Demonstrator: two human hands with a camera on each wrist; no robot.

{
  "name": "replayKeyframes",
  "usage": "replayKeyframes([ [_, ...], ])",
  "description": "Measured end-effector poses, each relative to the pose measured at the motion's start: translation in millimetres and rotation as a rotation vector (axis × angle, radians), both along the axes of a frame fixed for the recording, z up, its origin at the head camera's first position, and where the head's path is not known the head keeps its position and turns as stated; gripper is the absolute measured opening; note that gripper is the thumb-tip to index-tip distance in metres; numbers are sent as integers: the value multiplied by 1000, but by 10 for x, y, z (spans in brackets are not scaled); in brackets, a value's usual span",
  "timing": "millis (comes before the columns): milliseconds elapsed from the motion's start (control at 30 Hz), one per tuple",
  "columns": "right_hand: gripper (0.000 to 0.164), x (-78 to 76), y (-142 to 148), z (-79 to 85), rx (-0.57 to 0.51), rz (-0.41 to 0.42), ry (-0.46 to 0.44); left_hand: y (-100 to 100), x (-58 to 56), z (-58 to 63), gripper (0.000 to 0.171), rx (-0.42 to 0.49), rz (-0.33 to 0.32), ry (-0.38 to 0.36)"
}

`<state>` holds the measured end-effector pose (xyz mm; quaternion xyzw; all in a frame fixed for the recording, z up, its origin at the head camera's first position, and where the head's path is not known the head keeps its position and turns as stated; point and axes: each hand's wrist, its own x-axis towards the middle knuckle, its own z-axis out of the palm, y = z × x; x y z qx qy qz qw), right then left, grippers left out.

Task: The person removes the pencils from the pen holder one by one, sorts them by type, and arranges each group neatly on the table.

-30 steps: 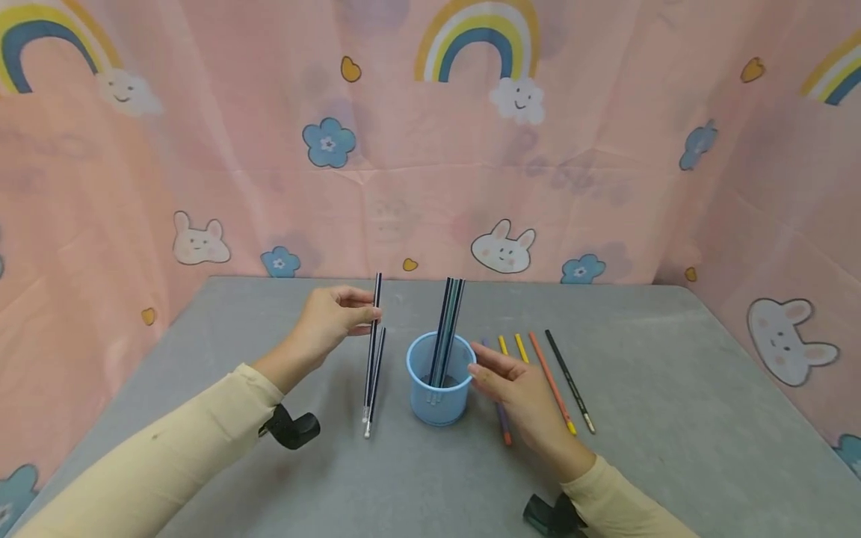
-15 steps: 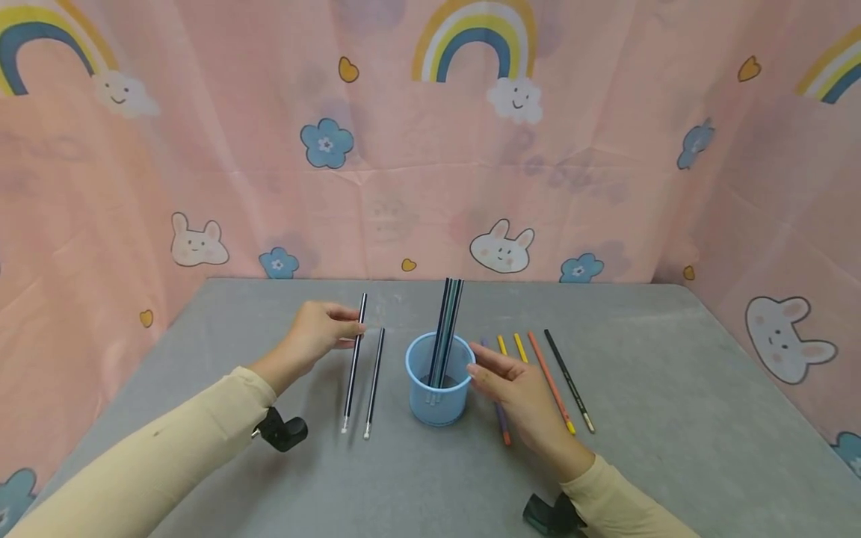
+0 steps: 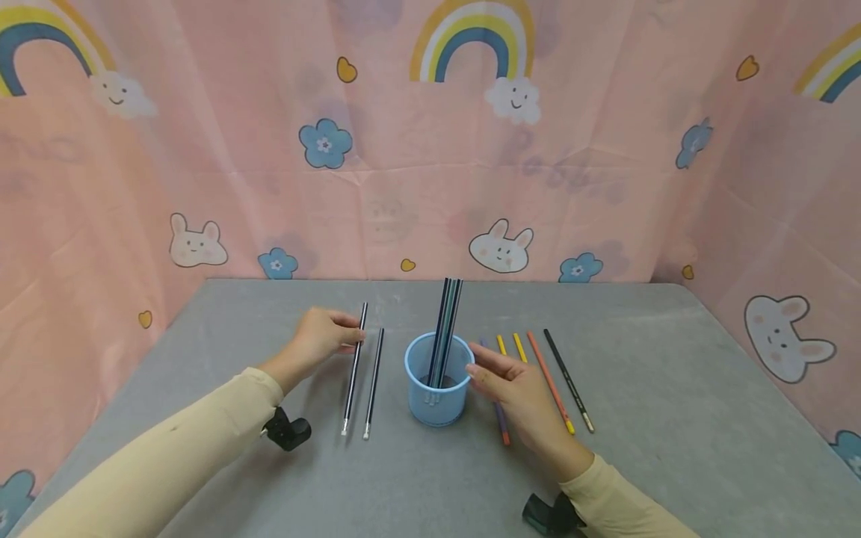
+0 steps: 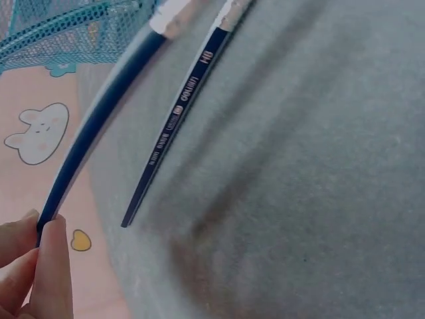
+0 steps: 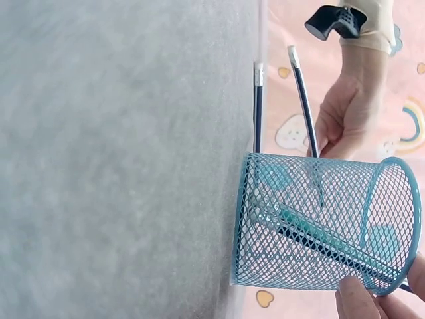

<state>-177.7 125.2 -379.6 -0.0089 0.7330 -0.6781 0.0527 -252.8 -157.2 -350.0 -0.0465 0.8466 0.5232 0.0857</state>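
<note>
A dark, white-striped pencil (image 3: 353, 373) is pinched between the thumb and fingers of my left hand (image 3: 319, 340). It is raised above the table, its white eraser end towards me. A similar pencil (image 4: 176, 119) lies on the table just right of it, apart from the hand. My right hand (image 3: 525, 396) grips the right rim of a light blue mesh pen cup (image 5: 319, 266), which stands upright on the table. Several dark striped pencils (image 3: 445, 329) lean together inside the cup, eraser ends down.
Right of the cup lie several loose pencils: a purple one (image 3: 502, 424), two yellow ones partly behind my right hand, an orange one (image 3: 548, 377) and a black one (image 3: 568, 379). A pink patterned curtain (image 3: 403, 187) hangs behind the grey table (image 3: 673, 418).
My left hand has moved the held pencil left, away from the lying one, and then slightly lower. My right hand and the cup have stayed put.
</note>
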Motion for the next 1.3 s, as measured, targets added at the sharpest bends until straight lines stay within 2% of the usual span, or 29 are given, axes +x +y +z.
replayKeyframes([
  [433, 45, 2, 0, 13, 10, -9, -4, -10, -48, -171, 28, -113, 10, -1],
  [1000, 44, -1, 3, 4, 2, -10, -5, -5, -93, -288, 28, -91, 55, -58],
  [1300, 45, 0, 10, -3, 2, 1, 0, -20, -111, -353, 25, -116, 71, -46],
])
